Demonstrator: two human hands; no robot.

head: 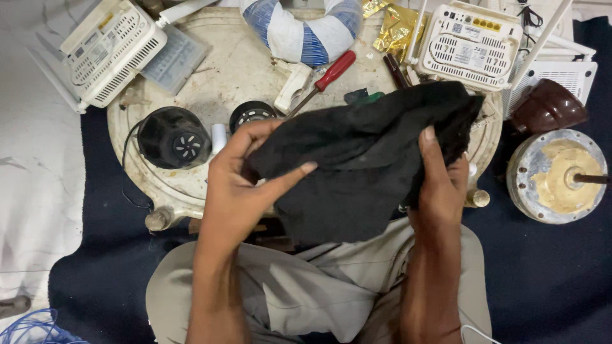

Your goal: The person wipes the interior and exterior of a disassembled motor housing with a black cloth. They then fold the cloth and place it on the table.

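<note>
A crumpled black cloth (357,159) is held up over my lap, between both hands. My left hand (245,185) grips its left edge, thumb stretched across the fabric. My right hand (443,185) clutches its right side, thumb pointing up on the cloth. What the cloth covers is hidden. Just beyond it lie a red-handled screwdriver (331,71) and a black round motor part (173,137) on a round cream tray (236,64).
White routers sit at the back left (111,51) and back right (468,44). A blue-and-white ring (299,32) lies at the top. A round metal disc with a shaft (561,175) and a brown cap (547,108) rest on dark blue cloth at right.
</note>
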